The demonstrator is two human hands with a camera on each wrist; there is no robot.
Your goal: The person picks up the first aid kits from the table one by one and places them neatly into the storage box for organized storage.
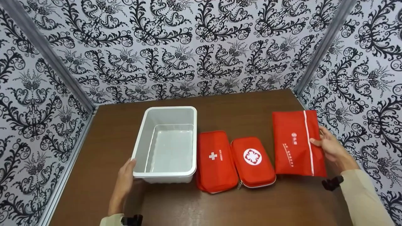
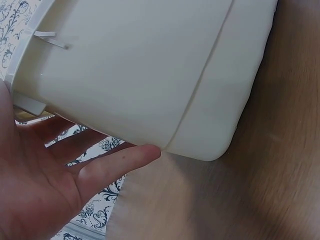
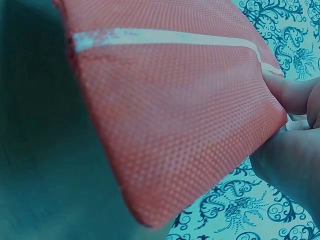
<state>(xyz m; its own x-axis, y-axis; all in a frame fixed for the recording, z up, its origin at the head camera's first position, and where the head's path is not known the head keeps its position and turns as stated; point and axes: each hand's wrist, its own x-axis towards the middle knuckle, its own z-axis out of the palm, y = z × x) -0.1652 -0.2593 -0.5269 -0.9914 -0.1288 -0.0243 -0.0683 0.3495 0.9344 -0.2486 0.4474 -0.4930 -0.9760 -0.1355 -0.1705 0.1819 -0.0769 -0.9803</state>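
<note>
White, rectangular and open-topped, a plastic bin (image 1: 166, 174) is sitting left of centre, toward ten o'clock on the brown wood-grain table (image 1: 201, 207). At its seven o'clock corner, the person's left hand (image 1: 125, 175) is gripping the rim, thumb over the edge, while in the left wrist view one extended finger is touching the outer wall. I cannot tell whether the bin's base is resting flat.

Well apart from it, at three o'clock, the right hand (image 1: 333, 147) is pinching a flat, rectangular red fabric pouch (image 1: 292, 153) by its right-hand edge, thumb on top and fingers beneath. That pouch is showing a white stripe and small white lettering (too fine to read).

Between the bin and this pouch, a soft red first-aid pouch with a white cross (image 1: 216, 172) is lying just beside the bin. Touching it at three o'clock, a rounded red zip case with a white round emblem (image 1: 257, 175) is lying flat. Black-and-white scroll-patterned walls (image 1: 204, 56) are standing at twelve, ten and two o'clock.
</note>
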